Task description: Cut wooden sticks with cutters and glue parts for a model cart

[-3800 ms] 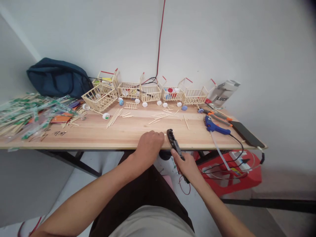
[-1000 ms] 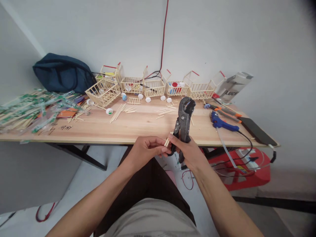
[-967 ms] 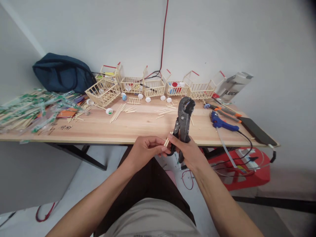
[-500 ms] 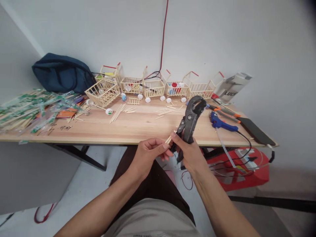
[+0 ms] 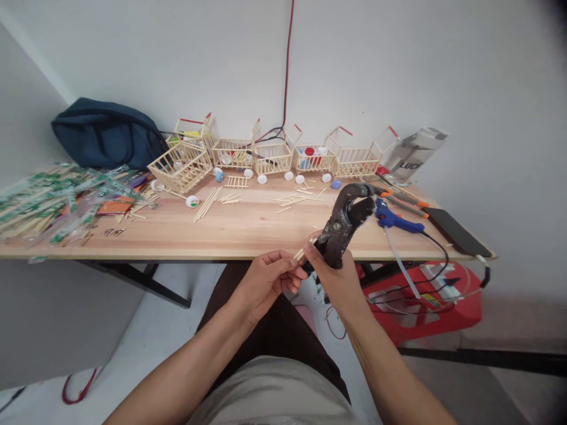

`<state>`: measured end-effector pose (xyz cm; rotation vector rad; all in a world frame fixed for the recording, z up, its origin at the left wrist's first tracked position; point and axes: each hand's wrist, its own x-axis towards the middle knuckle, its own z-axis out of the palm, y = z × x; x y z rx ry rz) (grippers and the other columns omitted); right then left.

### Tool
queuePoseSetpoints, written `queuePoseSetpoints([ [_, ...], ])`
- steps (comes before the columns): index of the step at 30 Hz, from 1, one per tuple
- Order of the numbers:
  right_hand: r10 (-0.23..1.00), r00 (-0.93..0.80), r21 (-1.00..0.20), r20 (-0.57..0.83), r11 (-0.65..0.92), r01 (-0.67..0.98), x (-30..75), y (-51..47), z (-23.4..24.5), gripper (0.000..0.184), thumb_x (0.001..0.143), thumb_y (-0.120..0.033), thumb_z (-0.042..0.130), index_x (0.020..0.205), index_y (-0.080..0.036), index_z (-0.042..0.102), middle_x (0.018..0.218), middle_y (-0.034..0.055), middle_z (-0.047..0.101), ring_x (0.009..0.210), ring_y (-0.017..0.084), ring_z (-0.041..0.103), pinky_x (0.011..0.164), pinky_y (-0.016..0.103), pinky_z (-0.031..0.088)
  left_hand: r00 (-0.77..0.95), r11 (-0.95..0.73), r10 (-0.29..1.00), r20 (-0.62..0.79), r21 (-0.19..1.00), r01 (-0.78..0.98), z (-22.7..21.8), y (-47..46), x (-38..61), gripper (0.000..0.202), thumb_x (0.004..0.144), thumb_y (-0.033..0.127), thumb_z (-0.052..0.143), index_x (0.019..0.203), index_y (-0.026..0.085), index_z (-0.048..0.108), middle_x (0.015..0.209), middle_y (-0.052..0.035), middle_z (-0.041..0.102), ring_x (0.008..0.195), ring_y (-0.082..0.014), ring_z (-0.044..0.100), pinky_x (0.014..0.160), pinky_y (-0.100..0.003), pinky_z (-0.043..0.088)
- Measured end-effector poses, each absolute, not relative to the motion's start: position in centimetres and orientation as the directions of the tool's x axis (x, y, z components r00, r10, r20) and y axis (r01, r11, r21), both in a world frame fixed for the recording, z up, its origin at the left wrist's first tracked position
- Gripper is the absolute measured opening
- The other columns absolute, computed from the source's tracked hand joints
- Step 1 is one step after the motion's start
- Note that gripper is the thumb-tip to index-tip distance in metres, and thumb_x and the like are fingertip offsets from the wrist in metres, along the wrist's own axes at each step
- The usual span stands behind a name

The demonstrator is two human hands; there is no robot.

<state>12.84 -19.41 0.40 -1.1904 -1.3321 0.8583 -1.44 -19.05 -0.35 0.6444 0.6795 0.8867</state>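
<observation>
My left hand (image 5: pixel 266 282) pinches a few short wooden sticks (image 5: pixel 302 250) in front of the table's near edge. My right hand (image 5: pixel 334 277) is wrapped round the handles of black cutting pliers (image 5: pixel 346 221), whose head leans up and to the right over the table edge. The two hands touch at the fingertips around the sticks. Loose sticks (image 5: pixel 208 203) lie on the wooden table (image 5: pixel 177 233).
A row of small stick-built carts (image 5: pixel 270 158) stands along the wall. A blue glue gun (image 5: pixel 392 219), orange-handled tools (image 5: pixel 403 198) and a dark phone (image 5: pixel 456 227) lie at the right. A dark blue bag (image 5: pixel 106 136) and packets of sticks (image 5: pixel 48 198) are at the left. A red stool (image 5: pixel 425 295) stands below.
Since 3.8 s ago both hands lifted off the table with the pliers and sticks. In the last second the pliers' head tilted from upright down to the right.
</observation>
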Motion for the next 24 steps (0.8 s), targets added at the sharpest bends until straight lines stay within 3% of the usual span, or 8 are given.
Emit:
queuePoseSetpoints([
  [10, 0.988, 0.087, -0.991, 0.13, 0.132, -0.018, 13.4, -19.3, -0.6, 0.023, 0.081, -0.04, 0.065, 0.075, -0.02, 0.056, 0.065, -0.0034, 0.053, 0.063, 0.013, 0.049, 0.062, 0.025, 0.041, 0.44, 0.254, 0.891, -0.115, 0.928, -0.271, 0.5, -18.7, -2.5, 0.033, 0.078, 0.042, 0.067, 0.083, 0.009, 0.067, 0.084, -0.0115, 0.071, 0.067, -0.0139, 0.063, 0.057, -0.023, 0.05],
  [14, 0.993, 0.068, -0.993, 0.097, 0.092, 0.078, 13.3, -19.3, -0.7, 0.025, 0.08, -0.041, 0.065, 0.075, -0.019, 0.056, 0.066, -0.0027, 0.052, 0.064, 0.013, 0.048, 0.06, 0.026, 0.04, 0.402, 0.182, 0.911, -0.09, 0.963, -0.197, 0.6, -18.3, -2.4, 0.03, 0.07, 0.037, 0.075, 0.079, 0.01, 0.065, 0.073, -0.0075, 0.069, 0.06, -0.0127, 0.061, 0.053, -0.022, 0.047],
  [19, 0.984, 0.05, -0.975, 0.17, 0.16, 0.154, 13.8, -19.0, 0.0, 0.025, 0.082, -0.042, 0.062, 0.075, -0.019, 0.056, 0.067, -0.0021, 0.051, 0.065, 0.014, 0.047, 0.063, 0.027, 0.039, 0.352, 0.14, 0.932, -0.087, 0.982, -0.126, 0.4, -18.2, -2.6, 0.022, 0.072, 0.032, 0.071, 0.074, 0.011, 0.064, 0.062, -0.0029, 0.064, 0.051, -0.0093, 0.055, 0.05, -0.021, 0.045],
  [24, 0.984, 0.042, -0.961, 0.175, 0.161, 0.224, 14.3, -19.0, 0.5, 0.024, 0.078, -0.039, 0.066, 0.069, -0.019, 0.058, 0.063, -0.0014, 0.055, 0.062, 0.014, 0.051, 0.061, 0.026, 0.04, 0.27, 0.014, 0.963, 0.007, 0.997, -0.075, 0.8, -18.1, -2.9, 0.017, 0.073, 0.028, 0.069, 0.072, 0.012, 0.065, 0.06, -0.0003, 0.061, 0.05, -0.0077, 0.051, 0.05, -0.02, 0.042],
])
